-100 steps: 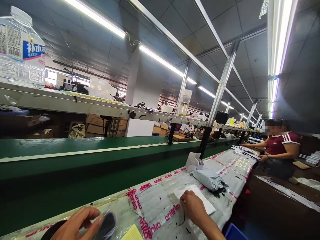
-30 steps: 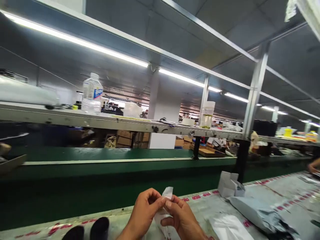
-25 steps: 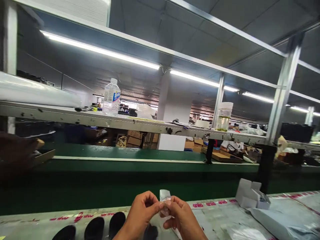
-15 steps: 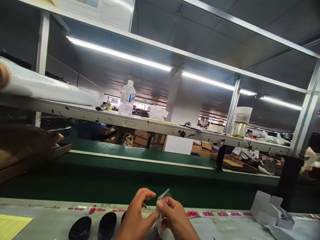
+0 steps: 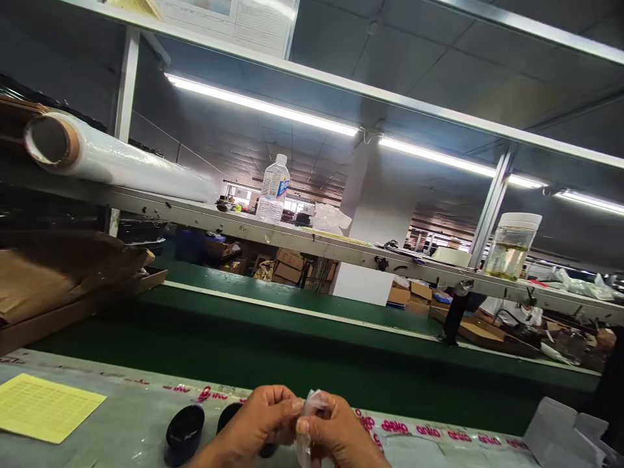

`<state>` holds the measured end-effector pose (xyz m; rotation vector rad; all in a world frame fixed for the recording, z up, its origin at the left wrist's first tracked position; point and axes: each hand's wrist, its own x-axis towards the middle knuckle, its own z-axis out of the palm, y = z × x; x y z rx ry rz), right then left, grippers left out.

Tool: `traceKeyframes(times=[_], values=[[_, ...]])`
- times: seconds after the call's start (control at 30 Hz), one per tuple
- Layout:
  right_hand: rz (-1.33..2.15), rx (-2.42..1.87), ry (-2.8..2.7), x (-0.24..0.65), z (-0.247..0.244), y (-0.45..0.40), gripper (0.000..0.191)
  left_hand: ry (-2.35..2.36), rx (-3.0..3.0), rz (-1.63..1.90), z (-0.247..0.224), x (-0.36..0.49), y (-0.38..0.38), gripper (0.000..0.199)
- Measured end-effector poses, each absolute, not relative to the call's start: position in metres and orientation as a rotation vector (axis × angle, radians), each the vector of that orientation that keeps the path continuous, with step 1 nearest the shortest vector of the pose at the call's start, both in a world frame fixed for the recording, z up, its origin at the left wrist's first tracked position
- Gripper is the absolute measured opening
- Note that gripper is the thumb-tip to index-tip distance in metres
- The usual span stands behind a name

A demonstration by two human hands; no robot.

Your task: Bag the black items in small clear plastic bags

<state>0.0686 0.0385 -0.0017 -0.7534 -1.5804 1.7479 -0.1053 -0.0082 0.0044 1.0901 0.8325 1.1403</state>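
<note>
A small clear plastic bag point(image 5: 305, 448) is held upright between my two hands at the bottom middle of the view. My right hand point(image 5: 341, 432) pinches it between thumb and fingers. With thumb and forefinger pressed together, my left hand point(image 5: 263, 422) grips the bag's near-left edge. What the bag contains, if anything, cannot be made out. Left of my hands stands a black oval cup-like piece point(image 5: 184, 434). Another black piece point(image 5: 228, 415) is partly covered by my left hand, and a dark bit of a further one shows below that hand.
A yellow label sheet point(image 5: 49, 406) lies on the bench at left. Beyond runs a green conveyor belt point(image 5: 292, 354). An open white box point(image 5: 560, 432) stands at right. The shelf above holds a plastic film roll point(image 5: 131, 162), a water bottle point(image 5: 274, 188) and a lidded jar point(image 5: 511, 247).
My left hand's fingers, spread before, have closed onto the bag. The head view has shifted left, so the bench and shelf appear farther right.
</note>
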Motion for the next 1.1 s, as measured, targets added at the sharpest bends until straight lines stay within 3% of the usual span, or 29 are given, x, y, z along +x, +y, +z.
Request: traceKeyframes(times=[0.2, 0.33, 0.47, 0.7, 0.77, 0.9, 1.1], values=[[1.791, -0.718, -1.598, 0.063, 0.003, 0.033, 0.047, 0.859, 1.105, 1.124, 0.001, -0.107, -0.01, 0.057], [1.77, -0.735, -1.463, 0.057, -0.008, 0.032, 0.056, 0.947, 1.182, 1.161, 0.0, -0.112, -0.009, 0.053], [1.557, -0.916, -1.39, 0.057, -0.015, 0.04, 0.062, 1.201, 1.319, 1.223, 0.002, -0.127, -0.01, 0.045], [1.139, -0.997, -1.472, 0.047, -0.013, 0.061, 0.044, 1.696, 1.77, 1.301, 0.013, -0.145, -0.011, 0.029], [1.078, -0.978, -1.546, 0.035, -0.015, 0.067, 0.038, 1.807, 1.865, 1.251, 0.013, -0.146, -0.004, 0.022], [0.826, -1.029, -1.774, 0.018, -0.024, 0.078, 0.008, 2.063, 2.021, 1.03, 0.003, -0.146, 0.008, 0.019], [0.435, -1.157, -2.157, 0.017, -0.044, 0.079, 0.028, 2.236, 2.238, 0.527, -0.015, -0.141, 0.011, 0.032]])
